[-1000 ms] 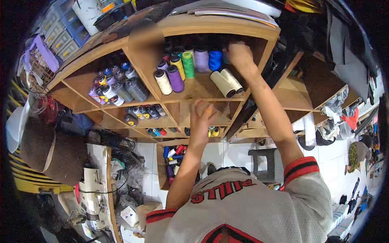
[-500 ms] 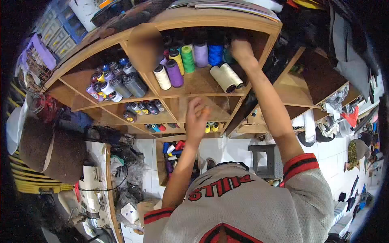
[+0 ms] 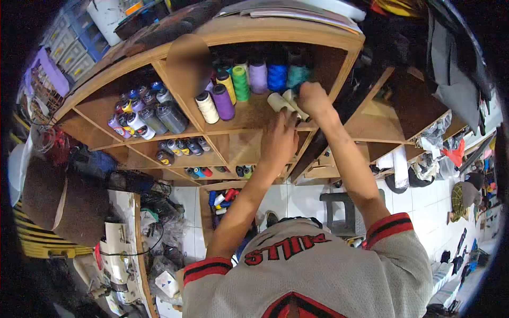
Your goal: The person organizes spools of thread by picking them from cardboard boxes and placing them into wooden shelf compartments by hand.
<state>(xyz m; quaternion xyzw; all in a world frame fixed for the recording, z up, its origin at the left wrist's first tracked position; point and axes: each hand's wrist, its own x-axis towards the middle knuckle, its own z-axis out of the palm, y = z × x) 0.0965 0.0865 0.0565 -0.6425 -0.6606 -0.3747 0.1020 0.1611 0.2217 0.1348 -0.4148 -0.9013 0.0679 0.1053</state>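
Note:
Two cream thread cones (image 3: 277, 102) lie on their sides near the front of the upper shelf. My left hand (image 3: 281, 139) reaches up at the shelf edge, fingers stretched and slightly apart over the cones' lower ends; whether they press on them I cannot tell. Curled closed, my right hand (image 3: 316, 100) is at the right of the cones, and what its fingers hold is hidden. Behind stand a teal cone (image 3: 299, 77), a blue cone (image 3: 277, 78), a lilac cone (image 3: 258, 78) and a green cone (image 3: 240, 84). Further left are a purple cone (image 3: 223, 102) and an upright cream cone (image 3: 207, 108).
The wooden shelf unit (image 3: 275, 34) has upright dividers, with several dark and white spools (image 3: 154, 119) in the left compartment. Below, a box (image 3: 204, 212) holds mixed spools. A grey stool (image 3: 339, 209) stands on the tiled floor, and a sewing machine (image 3: 114, 249) is at left.
My right hand has come down and forward from the back right of the shelf, uncovering the teal cone. My left hand has risen rightward to the lying cream cones. The view has shifted slightly.

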